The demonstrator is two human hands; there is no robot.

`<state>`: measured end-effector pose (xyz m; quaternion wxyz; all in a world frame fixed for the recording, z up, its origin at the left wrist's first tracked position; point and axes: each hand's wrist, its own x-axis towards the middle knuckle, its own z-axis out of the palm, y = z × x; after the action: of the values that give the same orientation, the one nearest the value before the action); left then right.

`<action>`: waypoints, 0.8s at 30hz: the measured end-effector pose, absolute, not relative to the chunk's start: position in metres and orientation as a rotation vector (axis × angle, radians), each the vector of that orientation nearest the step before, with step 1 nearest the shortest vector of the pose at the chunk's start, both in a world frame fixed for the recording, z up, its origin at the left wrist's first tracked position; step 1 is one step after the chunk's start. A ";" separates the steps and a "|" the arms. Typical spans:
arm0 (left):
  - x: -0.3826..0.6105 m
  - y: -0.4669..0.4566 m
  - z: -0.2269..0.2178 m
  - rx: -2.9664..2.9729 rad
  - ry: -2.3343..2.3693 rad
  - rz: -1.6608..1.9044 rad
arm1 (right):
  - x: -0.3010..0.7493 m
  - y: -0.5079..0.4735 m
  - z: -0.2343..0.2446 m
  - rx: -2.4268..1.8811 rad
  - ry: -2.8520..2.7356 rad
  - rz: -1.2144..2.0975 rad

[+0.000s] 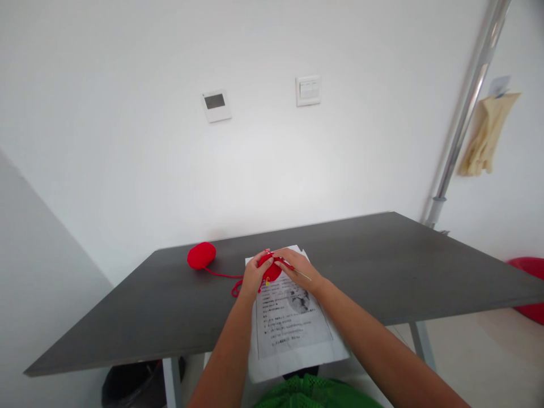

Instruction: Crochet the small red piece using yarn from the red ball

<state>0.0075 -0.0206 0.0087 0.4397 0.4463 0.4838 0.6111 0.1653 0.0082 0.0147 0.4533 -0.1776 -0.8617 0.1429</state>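
Observation:
Above the printed sheet, both hands meet at a small red crocheted piece (272,273). My left hand (254,271) pinches the piece at its left edge, with thumb and fingers closed. My right hand (294,264) is closed round a thin crochet hook (302,275), whose pale end sticks out to the lower right; its tip lies near the left fingertips. A yellow stitch marker (267,281) hangs at the piece's lower edge. Red yarn (223,275) runs left from the hands to a red yarn ball (202,255), with a loose loop beside my left wrist.
The printed paper (293,328) lies on the dark grey table (374,255) and hangs over its front edge. A white wall with a thermostat panel (216,106) and a switch (308,90) stands behind. A black bin (134,385) is below left; cream gloves (488,136) hang at right.

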 end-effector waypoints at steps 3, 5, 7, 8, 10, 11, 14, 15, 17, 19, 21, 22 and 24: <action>0.005 -0.019 0.006 1.134 1.210 1.530 | 0.164 0.006 0.015 -0.460 -2.140 0.279; 0.004 -0.018 0.005 1.159 1.217 1.540 | 0.163 0.006 0.015 -0.484 -2.141 0.255; 0.004 -0.019 0.005 1.177 1.223 1.544 | 0.163 0.006 0.015 -0.510 -2.140 0.255; 0.005 -0.019 0.006 1.184 1.228 1.546 | 0.163 0.006 0.014 -0.520 -2.141 0.258; 0.006 -0.020 0.007 1.202 1.243 1.551 | 0.163 0.007 0.014 -0.534 -2.148 0.260; 0.006 -0.020 0.008 1.204 1.255 1.557 | 0.163 0.008 0.014 -0.537 -2.152 0.259; 0.007 -0.020 0.008 1.220 1.281 1.585 | 0.163 0.008 0.014 -0.536 -2.175 0.265; 0.007 -0.019 0.007 1.223 1.285 1.597 | 0.163 0.008 0.015 -0.533 -2.184 0.271; 0.005 -0.017 0.005 1.233 1.299 1.616 | 0.163 0.006 0.015 -0.524 -2.201 0.282; 0.003 -0.016 0.003 1.286 1.343 1.623 | 0.163 0.005 0.016 -0.512 -2.211 0.286; 0.001 -0.015 0.002 1.374 1.403 1.640 | 0.163 0.005 0.016 -0.495 -2.219 0.284; 0.000 -0.015 0.001 1.411 1.426 1.650 | 0.163 0.005 0.016 -0.485 -2.225 0.283; 0.000 -0.015 0.002 1.450 1.454 1.664 | 0.164 0.005 0.016 -0.472 -2.238 0.284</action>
<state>-0.0005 -0.0149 0.0015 0.2466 0.5317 0.5332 0.6101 0.1636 0.0048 0.0163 0.4063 -0.1870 -0.8873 0.1126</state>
